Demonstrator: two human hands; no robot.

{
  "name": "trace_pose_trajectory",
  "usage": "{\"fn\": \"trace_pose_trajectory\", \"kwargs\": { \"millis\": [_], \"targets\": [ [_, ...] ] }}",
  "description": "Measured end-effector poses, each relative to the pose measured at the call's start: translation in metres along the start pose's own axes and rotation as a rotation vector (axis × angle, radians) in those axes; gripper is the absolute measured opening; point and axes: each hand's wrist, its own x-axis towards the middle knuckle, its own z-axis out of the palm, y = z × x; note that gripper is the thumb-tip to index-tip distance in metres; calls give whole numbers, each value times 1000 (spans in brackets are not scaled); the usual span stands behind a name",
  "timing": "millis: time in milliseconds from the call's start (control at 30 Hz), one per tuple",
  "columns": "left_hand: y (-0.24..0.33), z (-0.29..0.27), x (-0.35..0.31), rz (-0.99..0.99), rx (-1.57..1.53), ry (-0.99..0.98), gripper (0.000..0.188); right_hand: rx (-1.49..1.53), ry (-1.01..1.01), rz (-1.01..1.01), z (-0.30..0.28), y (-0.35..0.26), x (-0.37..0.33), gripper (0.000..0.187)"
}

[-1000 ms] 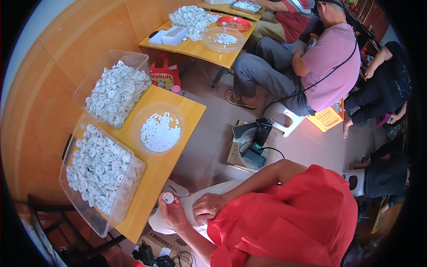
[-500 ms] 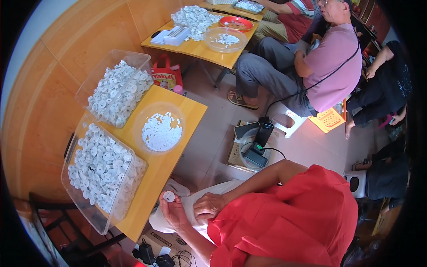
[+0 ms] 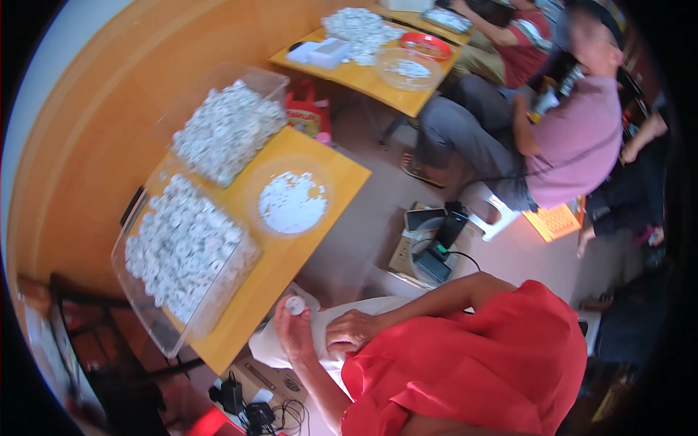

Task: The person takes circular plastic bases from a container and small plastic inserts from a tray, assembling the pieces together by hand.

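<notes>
My left hand [image 3: 294, 336] is raised beside the front edge of the yellow table, pinching a small round white plastic disc [image 3: 295, 305] at its fingertips. My right hand [image 3: 352, 330] rests on my pale trouser leg [image 3: 396, 304], fingers loosely bent over the cloth, with nothing visible in it. On the table [image 3: 347, 168] stand two clear plastic bins heaped with similar white discs: a nearer bin [image 3: 171, 341] and a farther bin [image 3: 275, 83]. A round clear tray [image 3: 254, 185] holding small white pieces sits to the right of them.
A second table [image 3: 367, 81] beyond carries more white parts, a red tray [image 3: 425, 45] and a clear bowl [image 3: 435, 78]. A person in pink [image 3: 582, 145] sits at right. Black devices [image 3: 434, 265] with a cable lie on a floor box; adapters and cords [image 3: 258, 416] lie below the table.
The whole view has shifted, so the tables and bins sit farther right. My left hand still holds the disc, its face turned a little differently. My right hand stays on the leg.
</notes>
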Motion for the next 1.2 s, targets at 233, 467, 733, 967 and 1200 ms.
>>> {"fn": "trace_pose_trajectory", "kwargs": {
  "millis": [233, 467, 733, 967, 1200],
  "targets": [
    [16, 17, 10, -277, 71, -199, 28, -72, 20, -28, 0, 2, -1, 13],
    [73, 114, 64, -370, 303, -255, 31, -55, -7, -10, 2, 11, -3, 18],
    [163, 190, 222, 165, 438, -211, 28, -49, -9, -10, 1, 4, 0, 17],
    [151, 176, 175, 79, 607, -18, 34, -62, 2, 14, 0, 8, -2, 14],
    [118, 135, 64, -300, 895, -478, 31, -48, 26, -28, 6, 10, -3, 15]
  ]
}}
